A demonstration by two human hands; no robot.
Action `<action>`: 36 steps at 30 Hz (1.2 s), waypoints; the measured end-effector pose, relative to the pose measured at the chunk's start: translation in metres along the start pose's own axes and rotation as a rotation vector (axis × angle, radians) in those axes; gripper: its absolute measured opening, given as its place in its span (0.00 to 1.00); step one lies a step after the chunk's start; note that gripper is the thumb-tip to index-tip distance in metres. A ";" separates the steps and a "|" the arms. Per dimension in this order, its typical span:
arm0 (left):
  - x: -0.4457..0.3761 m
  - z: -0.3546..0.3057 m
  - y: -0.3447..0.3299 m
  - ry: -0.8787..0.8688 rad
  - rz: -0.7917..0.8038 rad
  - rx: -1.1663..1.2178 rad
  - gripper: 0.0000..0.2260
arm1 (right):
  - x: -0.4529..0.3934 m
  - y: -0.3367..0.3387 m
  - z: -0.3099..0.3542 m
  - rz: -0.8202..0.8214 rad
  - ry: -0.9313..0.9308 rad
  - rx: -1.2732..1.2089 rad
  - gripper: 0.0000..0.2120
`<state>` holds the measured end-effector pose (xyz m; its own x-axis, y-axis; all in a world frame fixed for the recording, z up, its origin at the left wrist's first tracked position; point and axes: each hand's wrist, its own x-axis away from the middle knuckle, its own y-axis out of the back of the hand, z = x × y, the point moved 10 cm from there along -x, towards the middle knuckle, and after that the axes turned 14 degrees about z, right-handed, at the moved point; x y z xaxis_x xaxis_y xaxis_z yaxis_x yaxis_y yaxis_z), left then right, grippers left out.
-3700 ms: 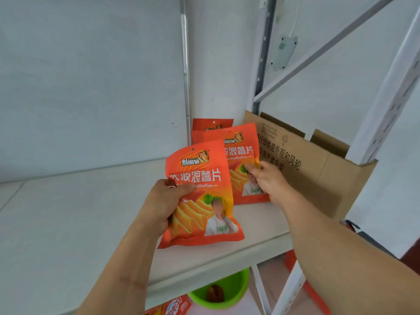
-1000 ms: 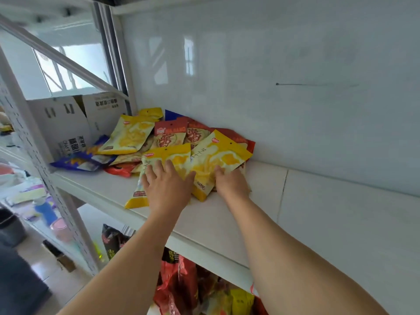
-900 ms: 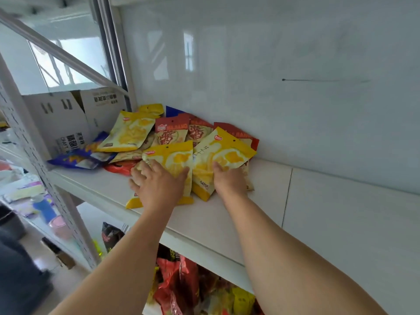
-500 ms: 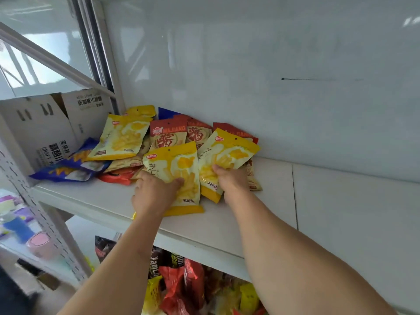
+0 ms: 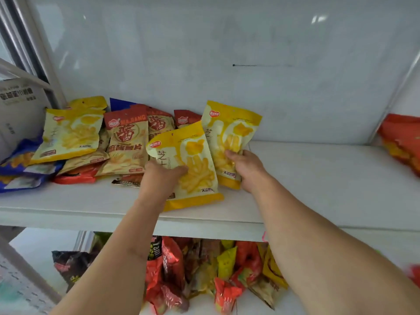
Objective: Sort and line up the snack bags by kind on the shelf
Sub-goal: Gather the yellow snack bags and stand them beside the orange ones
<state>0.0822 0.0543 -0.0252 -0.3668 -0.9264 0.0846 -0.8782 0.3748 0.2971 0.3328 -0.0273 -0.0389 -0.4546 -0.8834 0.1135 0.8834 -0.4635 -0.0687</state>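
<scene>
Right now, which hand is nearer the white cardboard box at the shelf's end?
Left. The left hand grips a yellow bag nearer the box; the right hand grips another, farther away.

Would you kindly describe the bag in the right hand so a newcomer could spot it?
On the upper shelf, right of the heap, stand two yellow fries bags. The right hand holds the rear bag, leaning near the wall; it is the rightmost.
</scene>
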 end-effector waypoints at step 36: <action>0.009 -0.145 -0.464 -0.108 0.617 0.318 0.13 | 0.001 0.470 0.055 -0.105 0.097 0.099 0.10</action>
<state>0.5308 -0.1328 -0.0244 -0.8412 -0.5385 0.0488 -0.5407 0.8384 -0.0688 0.7540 -0.2424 -0.0168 -0.5498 -0.8351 0.0180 0.8351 -0.5489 0.0367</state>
